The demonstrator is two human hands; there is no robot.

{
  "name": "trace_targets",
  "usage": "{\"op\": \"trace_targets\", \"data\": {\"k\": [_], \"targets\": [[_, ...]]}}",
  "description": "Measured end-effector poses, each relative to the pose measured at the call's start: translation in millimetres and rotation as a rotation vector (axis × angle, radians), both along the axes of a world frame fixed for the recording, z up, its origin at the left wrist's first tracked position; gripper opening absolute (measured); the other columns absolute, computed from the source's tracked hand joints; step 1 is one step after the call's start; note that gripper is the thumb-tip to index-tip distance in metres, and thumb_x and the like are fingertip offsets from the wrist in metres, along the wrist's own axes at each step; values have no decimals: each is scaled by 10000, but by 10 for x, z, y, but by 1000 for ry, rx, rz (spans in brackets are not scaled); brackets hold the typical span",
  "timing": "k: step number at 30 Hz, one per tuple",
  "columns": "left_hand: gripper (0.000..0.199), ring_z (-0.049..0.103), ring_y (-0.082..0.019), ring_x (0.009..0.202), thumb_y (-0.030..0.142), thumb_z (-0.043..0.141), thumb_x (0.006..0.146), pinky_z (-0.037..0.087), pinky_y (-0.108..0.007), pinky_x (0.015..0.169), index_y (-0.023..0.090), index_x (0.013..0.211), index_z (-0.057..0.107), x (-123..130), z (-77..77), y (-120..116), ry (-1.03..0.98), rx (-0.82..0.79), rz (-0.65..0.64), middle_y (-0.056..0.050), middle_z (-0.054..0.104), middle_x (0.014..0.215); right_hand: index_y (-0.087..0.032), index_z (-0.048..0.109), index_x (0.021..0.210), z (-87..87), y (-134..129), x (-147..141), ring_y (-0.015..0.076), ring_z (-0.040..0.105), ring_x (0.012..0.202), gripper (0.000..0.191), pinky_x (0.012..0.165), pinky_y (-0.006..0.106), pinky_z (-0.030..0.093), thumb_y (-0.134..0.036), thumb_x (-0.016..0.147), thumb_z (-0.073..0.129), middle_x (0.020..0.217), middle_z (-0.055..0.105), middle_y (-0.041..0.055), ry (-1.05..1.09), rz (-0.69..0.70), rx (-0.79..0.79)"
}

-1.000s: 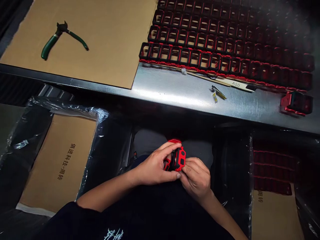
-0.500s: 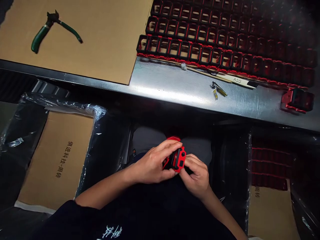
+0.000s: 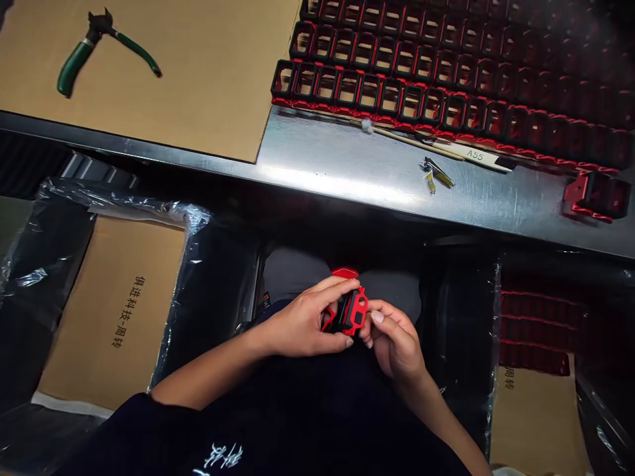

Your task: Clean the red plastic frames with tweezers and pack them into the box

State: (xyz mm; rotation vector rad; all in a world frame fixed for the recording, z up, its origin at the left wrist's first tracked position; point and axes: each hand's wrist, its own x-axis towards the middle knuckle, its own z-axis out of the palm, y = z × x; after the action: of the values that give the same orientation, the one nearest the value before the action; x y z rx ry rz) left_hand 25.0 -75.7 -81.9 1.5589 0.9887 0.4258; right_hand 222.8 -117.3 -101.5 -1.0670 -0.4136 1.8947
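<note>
A red and black part [image 3: 356, 312] with small holes in its red face is held above my lap. The fingers and thumb of my left hand [image 3: 310, 320] are wrapped round its left side. My right hand [image 3: 397, 337] is closed beside the part's right edge, thumb and index finger pinched together close to the red face. Whatever is between those fingertips is too small to make out.
Rows of red and black frames [image 3: 411, 99] stand on the metal table [image 3: 317, 165], near a cotton-tipped stick [image 3: 421, 142], a nail clipper [image 3: 439, 173] and a single part [image 3: 598, 196]. Green-handled pliers [image 3: 96, 39] lie on cardboard [image 3: 208, 79]. Lined bins flank my lap.
My right hand has shifted slightly right, and its thumb now shows pinched against the index finger. The part has turned a little in my left hand. The view has shifted slightly.
</note>
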Motion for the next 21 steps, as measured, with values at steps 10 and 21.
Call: {"op": "trace_targets", "data": {"k": [10, 21], "targets": [[815, 598, -138, 803, 381, 812, 738, 586, -366, 852, 234, 1479, 507, -34, -105, 0, -96, -114, -24, -131, 556, 1391, -172, 728, 696, -39, -7, -42, 77, 520, 493, 300, 495, 172, 425, -434, 790, 837, 549, 619, -16, -1, 31, -66], [598, 506, -104, 639, 534, 511, 979, 492, -278, 683, 189, 1468, 513, -142, -190, 32, -266, -196, 189, -139, 693, 1213, -210, 763, 755, 0, -79, -2, 115, 662, 612, 226, 614, 208, 535, -396, 883, 768, 670, 748, 6, -203, -4, 174]]}}
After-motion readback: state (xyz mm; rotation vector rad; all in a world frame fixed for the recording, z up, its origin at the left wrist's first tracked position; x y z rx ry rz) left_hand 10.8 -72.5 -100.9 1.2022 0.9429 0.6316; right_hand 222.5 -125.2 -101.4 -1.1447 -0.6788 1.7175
